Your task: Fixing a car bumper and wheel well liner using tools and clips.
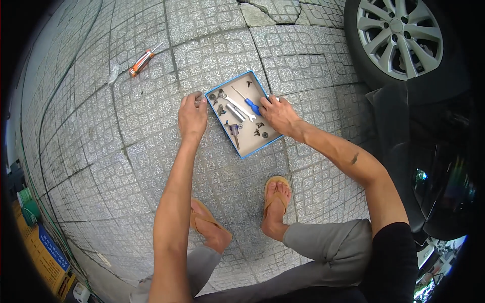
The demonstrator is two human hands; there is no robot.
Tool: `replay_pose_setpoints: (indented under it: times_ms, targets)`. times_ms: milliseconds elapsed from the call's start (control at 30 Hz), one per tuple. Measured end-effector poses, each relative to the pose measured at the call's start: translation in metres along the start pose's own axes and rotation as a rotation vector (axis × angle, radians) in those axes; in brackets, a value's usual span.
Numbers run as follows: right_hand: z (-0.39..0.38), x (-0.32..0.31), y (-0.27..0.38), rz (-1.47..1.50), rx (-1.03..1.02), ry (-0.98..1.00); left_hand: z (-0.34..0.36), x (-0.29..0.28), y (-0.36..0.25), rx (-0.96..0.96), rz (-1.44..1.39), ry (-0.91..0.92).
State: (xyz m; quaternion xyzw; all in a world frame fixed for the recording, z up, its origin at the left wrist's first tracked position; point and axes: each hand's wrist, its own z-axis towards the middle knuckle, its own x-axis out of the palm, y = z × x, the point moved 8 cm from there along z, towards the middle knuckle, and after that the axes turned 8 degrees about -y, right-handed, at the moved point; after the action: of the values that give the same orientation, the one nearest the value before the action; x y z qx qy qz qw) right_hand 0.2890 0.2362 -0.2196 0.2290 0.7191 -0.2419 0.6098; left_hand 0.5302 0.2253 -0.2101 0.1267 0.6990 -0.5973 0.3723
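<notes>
A shallow blue-edged box (246, 152) lies on the paving in front of my feet, turned at a slant. My left hand (193, 117) is at its left corner, fingers curled and thumb against the rim. Across from it, my right hand (279, 115) has its fingers closed over the right rim, close to a screwdriver with a blue handle (252, 106). Inside are a combination wrench (241, 108), a silver metal tube (235, 112), a tool with a purple handle (234, 130) and several dark screws and small fittings (259, 125). My fingertips are partly hidden.
Beyond the box to the left, an orange-and-black folding tool set (142, 62) lies beside a crumpled clear wrapper (114, 73). A car wheel (396, 30) stands at the far right. A hose (67, 76) runs along the left, near yellow-and-blue boxes (46, 252).
</notes>
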Motion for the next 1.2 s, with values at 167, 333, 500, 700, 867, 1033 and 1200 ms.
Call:
replay_pose_setpoints:
  times_ms: [167,333,500,700,867,1033,1200]
  targets:
    - [-0.031,0.014,-0.005,0.149,0.105,0.17,0.009,0.022,0.005,0.107,-0.051,0.002]
    - [-0.031,0.004,0.021,0.285,0.104,0.405,-0.005,0.036,0.004,0.065,0.0,0.123]
    - [0.001,-0.032,0.004,0.507,0.179,0.077,-0.043,0.049,-0.01,-0.021,-0.281,0.046]
    - [0.06,0.001,0.022,0.409,0.02,-0.048,-0.065,0.038,0.027,-0.147,-0.153,-0.076]
    - [0.066,0.009,0.021,0.405,0.139,-0.071,-0.067,0.031,0.02,-0.174,-0.238,-0.03]
    - [0.055,0.008,0.002,0.539,0.104,-0.176,-0.07,0.023,-0.019,0.045,-0.087,-0.023]
    - [0.023,0.0,-0.044,1.542,0.49,-0.062,-0.077,0.037,-0.063,0.393,0.224,0.128]
